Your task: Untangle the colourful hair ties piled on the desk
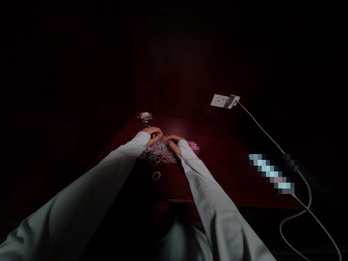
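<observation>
A loose pile of small hair ties [159,154] in pink, purple, green and yellow lies on the dark red table. At its far edge, my left hand [152,133] is bent over the pile, thumb and fingertips brought together. My right hand [175,140] comes in from the other side, its fingers curled and its tips close to those of the left. What sits between the fingertips is too small and dark to make out. A single yellow hair tie [156,175] lies apart on the near side.
A clear lidded jar [145,117] stands beyond my left hand. Pink bands [194,147] lie right of my right wrist. A blurred-out device [272,174] rests at the right, with a white cable [261,127] running from a charger in the wall socket [219,101]. The surroundings are very dark.
</observation>
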{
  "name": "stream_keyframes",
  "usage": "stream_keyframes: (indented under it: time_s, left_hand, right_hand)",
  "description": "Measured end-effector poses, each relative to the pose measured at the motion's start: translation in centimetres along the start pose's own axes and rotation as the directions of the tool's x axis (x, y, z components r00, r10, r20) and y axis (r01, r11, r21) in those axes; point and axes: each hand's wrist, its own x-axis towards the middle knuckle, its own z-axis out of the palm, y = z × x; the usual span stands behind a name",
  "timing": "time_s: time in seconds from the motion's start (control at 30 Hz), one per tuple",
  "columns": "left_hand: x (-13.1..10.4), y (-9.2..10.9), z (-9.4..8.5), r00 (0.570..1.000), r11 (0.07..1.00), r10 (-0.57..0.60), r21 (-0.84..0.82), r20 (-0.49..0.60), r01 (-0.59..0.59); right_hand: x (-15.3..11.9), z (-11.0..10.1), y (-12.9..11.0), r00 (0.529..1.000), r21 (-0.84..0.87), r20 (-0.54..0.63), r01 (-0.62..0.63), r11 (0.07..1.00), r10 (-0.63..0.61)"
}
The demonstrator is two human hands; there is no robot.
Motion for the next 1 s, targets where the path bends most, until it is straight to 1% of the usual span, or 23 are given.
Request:
stream_keyframes:
  time_s: [0.1, 0.27, 0.43, 0.5, 0.57, 0.67, 0.73, 0.83, 0.93, 1.0]
  left_hand:
    - [0.1, -0.3, 0.3, 1.0, 1.0, -0.012, 0.024, -0.011, 0.012]
    - [0.2, -0.4, 0.8, 1.0, 0.999, -0.009, 0.046, -0.029, 0.011]
    - [0.2, -0.3, 0.6, 1.0, 0.998, 0.016, 0.066, 0.001, -0.016]
    - [0.2, -0.3, 0.4, 1.0, 0.997, 0.014, 0.07, 0.021, -0.015]
    - [0.1, -0.3, 0.2, 0.999, 0.998, 0.026, 0.056, 0.047, -0.028]
    - [0.0, -0.2, 0.2, 0.998, 0.998, 0.045, 0.035, 0.038, -0.046]
    - [0.0, -0.2, 0.4, 0.998, 0.998, 0.056, 0.037, 0.021, -0.057]
    - [0.2, -0.4, 0.7, 0.999, 0.997, 0.045, 0.061, 0.006, -0.045]
    - [0.4, -0.8, 0.9, 0.997, 0.997, 0.047, 0.055, 0.055, -0.05]
    - [0.5, -1.0, 0.8, 0.994, 0.997, 0.058, 0.047, 0.097, -0.063]
  right_hand:
    - [-0.1, 0.1, -0.1, 1.0, 0.037, 0.004, 0.022, 0.999, -0.023]
    - [-0.5, 0.2, -0.6, 0.999, 0.106, 0.014, -0.042, 0.993, 0.041]
    - [-0.7, -0.1, -1.1, 0.999, 0.118, 0.012, -0.045, 0.992, 0.044]
    - [-0.5, -0.3, -1.0, 1.0, 0.104, 0.003, -0.03, 0.994, 0.029]
    - [-0.2, -0.4, -0.7, 1.0, 0.087, -0.011, 0.011, 0.996, -0.011]
    - [0.1, -0.4, -0.3, 0.997, 0.092, -0.06, 0.046, 0.995, -0.04]
    - [0.1, -0.4, -0.1, 0.996, 0.095, -0.081, 0.04, 0.995, -0.032]
    - [0.1, -0.4, 0.3, 0.998, 0.099, -0.064, 0.011, 0.995, -0.005]
    - [0.2, -0.5, 0.8, 0.998, 0.091, -0.053, -0.015, 0.996, 0.02]
    - [0.3, -0.4, 1.0, 0.998, 0.048, -0.062, 0.008, 0.999, -0.005]
